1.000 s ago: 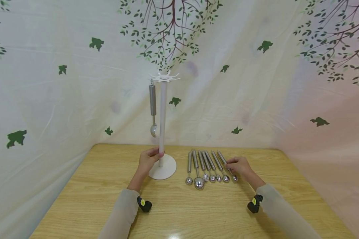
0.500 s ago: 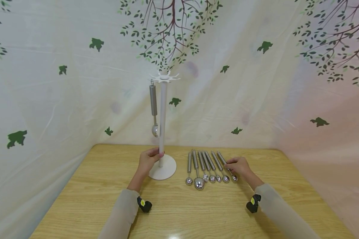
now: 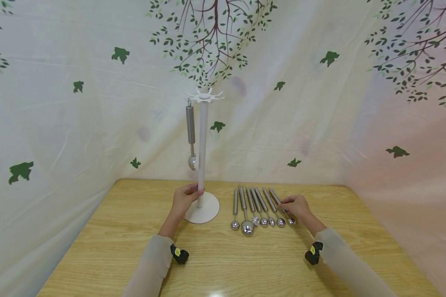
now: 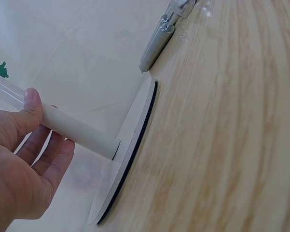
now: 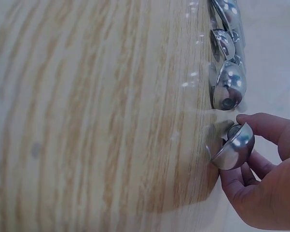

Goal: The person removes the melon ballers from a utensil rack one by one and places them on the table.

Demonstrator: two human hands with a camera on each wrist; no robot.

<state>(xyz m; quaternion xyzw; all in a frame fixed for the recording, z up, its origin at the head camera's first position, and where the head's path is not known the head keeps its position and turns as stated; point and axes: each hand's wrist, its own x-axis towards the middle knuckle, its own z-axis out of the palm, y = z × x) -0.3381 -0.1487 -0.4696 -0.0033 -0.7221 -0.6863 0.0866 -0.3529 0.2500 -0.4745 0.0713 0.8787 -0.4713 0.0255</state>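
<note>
My left hand [image 3: 182,201] holds the lower pole of a white hook stand [image 3: 203,144], thumb on one side and fingers behind it. On one hook of the stand hangs a steel scoop [image 3: 190,125], bowl downward. My right hand [image 3: 298,206] pinches the handle of the rightmost steel scoop [image 3: 291,221] in a row on the table. In the right wrist view that scoop's round bowl [image 5: 236,149] faces the camera, and thumb and fingers close in behind it. Its handle is mostly hidden there.
Several more steel utensils lie side by side left of the held scoop, handles away from me, among them a large oval scoop [image 3: 247,227] and a small round scoop [image 3: 235,225]. The stand's round base [image 3: 208,214] rests on the wooden table [image 3: 226,264]. A printed curtain [image 3: 319,123] hangs behind.
The hanging scoop has swung slightly toward the pole. My right wrist has shifted a little to the left while its fingers stay on the scoop's handle. The left hand has not moved.
</note>
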